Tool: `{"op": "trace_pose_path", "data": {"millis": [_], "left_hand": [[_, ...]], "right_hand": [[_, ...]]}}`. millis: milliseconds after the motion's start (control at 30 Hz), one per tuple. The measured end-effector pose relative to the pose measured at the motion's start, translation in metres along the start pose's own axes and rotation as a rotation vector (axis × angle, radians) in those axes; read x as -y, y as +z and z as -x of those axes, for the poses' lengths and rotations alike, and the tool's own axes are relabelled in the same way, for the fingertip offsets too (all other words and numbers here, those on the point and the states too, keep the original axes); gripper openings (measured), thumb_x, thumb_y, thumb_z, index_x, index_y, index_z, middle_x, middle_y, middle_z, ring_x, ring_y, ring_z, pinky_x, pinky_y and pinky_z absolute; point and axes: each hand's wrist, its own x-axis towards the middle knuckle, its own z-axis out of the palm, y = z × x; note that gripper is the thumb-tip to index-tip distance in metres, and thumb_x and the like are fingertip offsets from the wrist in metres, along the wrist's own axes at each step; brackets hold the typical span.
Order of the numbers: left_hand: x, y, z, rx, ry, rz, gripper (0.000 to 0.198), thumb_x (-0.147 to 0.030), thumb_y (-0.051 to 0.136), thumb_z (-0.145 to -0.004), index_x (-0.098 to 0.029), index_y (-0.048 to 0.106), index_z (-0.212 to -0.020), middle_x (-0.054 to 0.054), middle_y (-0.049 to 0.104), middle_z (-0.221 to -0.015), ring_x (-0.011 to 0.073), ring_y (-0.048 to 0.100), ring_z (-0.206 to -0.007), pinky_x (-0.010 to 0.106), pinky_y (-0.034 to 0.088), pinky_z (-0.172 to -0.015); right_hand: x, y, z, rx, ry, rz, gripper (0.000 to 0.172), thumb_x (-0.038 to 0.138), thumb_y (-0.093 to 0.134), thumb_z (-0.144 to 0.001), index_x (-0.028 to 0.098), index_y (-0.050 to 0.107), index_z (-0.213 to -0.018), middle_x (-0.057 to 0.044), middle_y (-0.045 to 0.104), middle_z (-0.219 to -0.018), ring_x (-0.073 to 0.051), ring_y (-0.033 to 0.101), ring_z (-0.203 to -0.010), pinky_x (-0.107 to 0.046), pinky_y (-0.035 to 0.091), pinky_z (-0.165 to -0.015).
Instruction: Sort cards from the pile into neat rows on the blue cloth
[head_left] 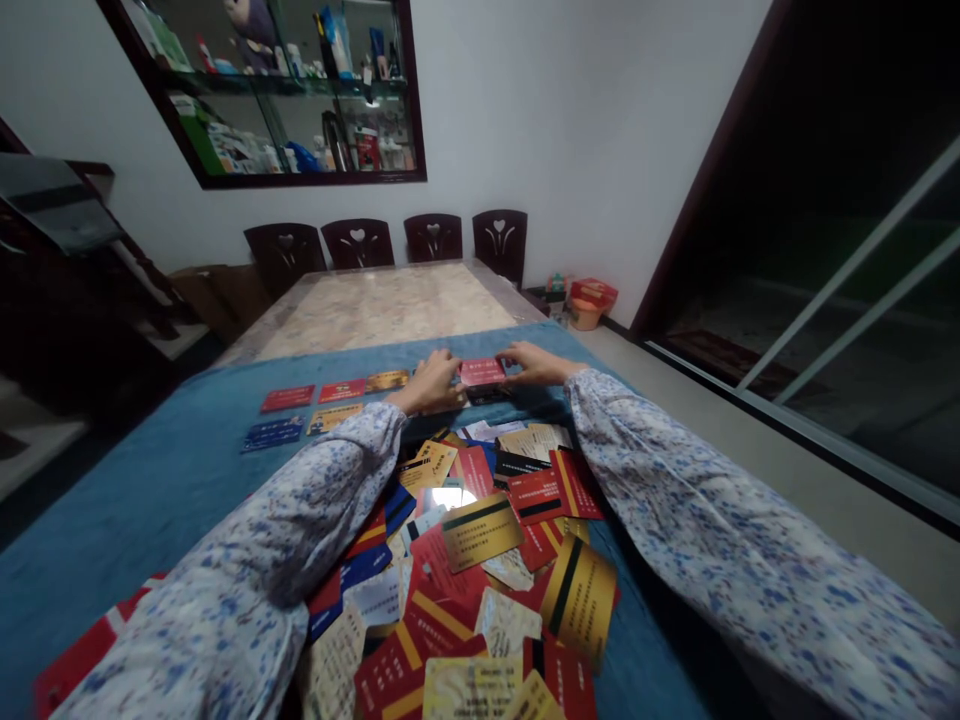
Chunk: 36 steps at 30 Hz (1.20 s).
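A red plastic card lies between my two hands, above a dark card toward the far side of the blue cloth. My left hand grips its left edge with bent fingers. At the opposite edge, the thumb and fingers of my right hand pinch it. Left of my hands, cards are laid out in two rows, among them a red card, a gold card and a blue card. A loose heap of cards, red, gold, blue and pale, spreads between my forearms; my sleeves cover parts of it.
A blue cloth covers the near part of the marble-look table. Dark wooden chairs stand along the far end. Beyond, a glass-shelved wall niche holds bottles. An orange bucket sits on the floor at right.
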Motion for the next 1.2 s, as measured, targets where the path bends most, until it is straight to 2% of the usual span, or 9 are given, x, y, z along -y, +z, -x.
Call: {"op": "trace_pose_path", "data": {"millis": [300, 567, 833, 1033, 1200], "left_hand": [[0.017, 0.01, -0.025, 0.04, -0.039, 0.002, 0.039, -0.039, 0.059, -0.092, -0.015, 0.065, -0.122, 0.019, 0.056, -0.133, 0.0378, 0.048, -0.127, 0.051, 0.046, -0.099], [0.022, 0.016, -0.039, 0.06, -0.063, 0.005, 0.04, -0.039, 0.059, -0.091, -0.015, 0.068, -0.123, 0.02, 0.055, -0.133, 0.0396, 0.044, -0.129, 0.055, 0.043, -0.102], [0.022, 0.02, -0.048, 0.1, -0.077, -0.014, 0.035, -0.038, 0.057, -0.091, -0.017, 0.071, -0.115, 0.019, 0.057, -0.131, 0.0405, 0.044, -0.13, 0.061, 0.041, -0.104], [0.023, 0.02, -0.05, 0.106, -0.088, -0.014, 0.033, -0.036, 0.057, -0.09, -0.016, 0.071, -0.112, 0.02, 0.057, -0.133, 0.041, 0.043, -0.131, 0.064, 0.04, -0.105], [0.022, 0.02, -0.054, 0.149, -0.106, -0.029, 0.034, -0.036, 0.054, -0.09, -0.016, 0.071, -0.112, 0.019, 0.057, -0.133, 0.0393, 0.044, -0.131, 0.063, 0.039, -0.107]], "right_hand": [[-0.02, 0.011, -0.034, 0.067, -0.009, 0.003, 0.046, 0.034, 0.071, -0.081, 0.008, 0.073, -0.119, -0.012, 0.069, -0.103, -0.022, 0.057, -0.089, -0.029, 0.043, -0.08], [-0.033, 0.019, -0.049, 0.115, 0.057, 0.011, 0.048, 0.035, 0.073, -0.08, 0.014, 0.072, -0.123, -0.01, 0.07, -0.103, -0.021, 0.059, -0.089, -0.027, 0.043, -0.077], [-0.037, 0.022, -0.057, 0.222, 0.085, -0.063, 0.039, 0.034, 0.068, -0.081, 0.013, 0.072, -0.115, -0.005, 0.073, -0.092, -0.017, 0.06, -0.08, -0.024, 0.04, -0.071], [-0.031, 0.018, -0.061, 0.247, 0.111, -0.032, 0.035, 0.031, 0.068, -0.082, 0.014, 0.073, -0.111, -0.008, 0.074, -0.099, -0.019, 0.062, -0.084, -0.025, 0.041, -0.07], [-0.025, 0.014, -0.063, 0.303, 0.171, 0.0, 0.038, 0.03, 0.068, -0.081, 0.015, 0.073, -0.116, -0.008, 0.075, -0.107, -0.02, 0.065, -0.092, -0.024, 0.042, -0.072]]}}
